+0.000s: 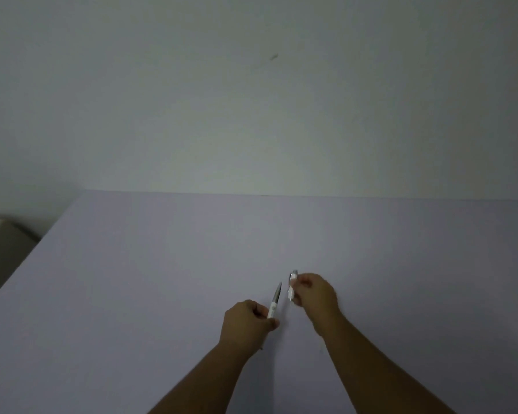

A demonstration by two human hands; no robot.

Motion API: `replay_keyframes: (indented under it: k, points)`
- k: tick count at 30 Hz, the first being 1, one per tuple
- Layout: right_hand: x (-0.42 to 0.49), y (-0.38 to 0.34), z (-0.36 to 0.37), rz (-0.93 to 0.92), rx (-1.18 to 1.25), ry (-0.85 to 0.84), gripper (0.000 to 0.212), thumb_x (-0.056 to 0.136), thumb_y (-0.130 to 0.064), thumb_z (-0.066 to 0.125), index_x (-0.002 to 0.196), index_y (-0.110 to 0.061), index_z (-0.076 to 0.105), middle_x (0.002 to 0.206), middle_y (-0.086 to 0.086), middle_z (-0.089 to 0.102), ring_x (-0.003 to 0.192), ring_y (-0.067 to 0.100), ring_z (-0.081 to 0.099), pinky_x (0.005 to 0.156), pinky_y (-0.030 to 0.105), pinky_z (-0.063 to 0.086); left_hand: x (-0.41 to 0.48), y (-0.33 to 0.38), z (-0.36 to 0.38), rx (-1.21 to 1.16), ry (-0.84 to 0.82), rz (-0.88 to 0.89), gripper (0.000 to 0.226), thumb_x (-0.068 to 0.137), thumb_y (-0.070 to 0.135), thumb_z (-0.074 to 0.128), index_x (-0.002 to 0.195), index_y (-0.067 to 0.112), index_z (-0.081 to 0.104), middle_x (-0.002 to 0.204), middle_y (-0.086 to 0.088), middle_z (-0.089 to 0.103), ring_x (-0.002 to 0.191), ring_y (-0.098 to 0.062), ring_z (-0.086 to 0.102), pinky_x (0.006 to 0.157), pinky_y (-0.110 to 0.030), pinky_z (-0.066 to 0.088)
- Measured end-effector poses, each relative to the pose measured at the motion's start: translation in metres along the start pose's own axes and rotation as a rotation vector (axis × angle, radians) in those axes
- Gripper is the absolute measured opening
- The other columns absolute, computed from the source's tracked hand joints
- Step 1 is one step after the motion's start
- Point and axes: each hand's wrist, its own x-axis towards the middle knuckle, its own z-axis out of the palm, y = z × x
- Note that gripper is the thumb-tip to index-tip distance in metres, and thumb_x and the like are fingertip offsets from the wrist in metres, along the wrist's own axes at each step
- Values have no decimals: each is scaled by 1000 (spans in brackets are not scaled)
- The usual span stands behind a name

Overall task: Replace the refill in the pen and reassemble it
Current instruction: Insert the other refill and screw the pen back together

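A plain pale lavender table (168, 264) is stretching away toward a wall, its far edge straight. Nothing is showing as lying directly on its surface.

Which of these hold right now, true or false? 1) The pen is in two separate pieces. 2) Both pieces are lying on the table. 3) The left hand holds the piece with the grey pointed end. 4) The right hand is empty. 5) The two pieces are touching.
1) True: the pen is apart, one piece in each hand.
2) False: neither lies on the table; both are held above it.
3) True: the left hand grips the white section with the grey pointed end, point aimed away from the person.
4) False: the right hand pinches the other pen piece, roughly upright.
5) False: a clear gap separates the two pieces.
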Motion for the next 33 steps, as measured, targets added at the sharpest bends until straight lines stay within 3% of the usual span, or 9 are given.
replay_keyframes:
  k: [3, 6, 22, 24, 26, 29, 33]
  points:
    - [5, -20, -7, 99, 333, -12, 11, 90, -11, 57, 89, -5, 66, 78, 11, 68, 67, 18, 64, 67, 30, 55, -1, 1, 2, 1, -16, -6, 15, 67, 23, 79, 70, 21, 64, 70, 3, 65, 55, -9, 60, 37, -13, 45]
    - [2, -28, -12, 139, 422, -57, 11, 90, -8, 56, 92, -1, 64, 78, 12, 67, 65, 18, 64, 59, 24, 51, -4, 4, 4, -5, -37, -3, 16, 68, 21, 80, 69, 21, 64, 70, 3, 65, 56, -8, 59, 36, -11, 45]
    - [-28, -29, -14, 44, 209, -282, 19, 91, -14, 56, 76, -12, 67, 79, 8, 70, 73, 20, 63, 66, 27, 54, -8, 9, 4, -21, 11, 35, 14, 71, 21, 77, 70, 21, 63, 70, 4, 63, 55, -8, 57, 31, -7, 39]
    - [-27, -29, -14, 35, 187, -279, 19, 91, -15, 56, 76, -13, 67, 79, 8, 69, 73, 20, 63, 66, 27, 54, -7, 9, 5, -5, 14, 48, 13, 71, 22, 77, 72, 21, 63, 70, 5, 63, 56, -8, 57, 37, -11, 44]
    - [-27, -28, -13, 32, 157, -270, 19, 91, -14, 56, 75, -13, 66, 80, 9, 69, 73, 20, 63, 66, 26, 54, -6, 8, 8, 20, 30, 61, 13, 71, 22, 76, 75, 19, 65, 68, 7, 62, 60, -9, 58, 53, -22, 54]
    - [-24, -24, -9, 35, 135, -263, 17, 90, -14, 57, 76, -11, 67, 81, 10, 69, 72, 20, 63, 65, 26, 54, -3, 3, 11, 42, 51, 52, 14, 70, 23, 76, 78, 18, 66, 68, 8, 61, 63, -11, 58, 67, -32, 56]
    - [-21, -17, -4, 48, 135, -263, 19, 90, -14, 58, 73, -14, 67, 79, 8, 70, 72, 20, 64, 66, 27, 55, 3, -5, 13, 38, 33, 13, 13, 70, 26, 76, 74, 23, 64, 67, 9, 62, 52, -6, 57, 37, -10, 44]
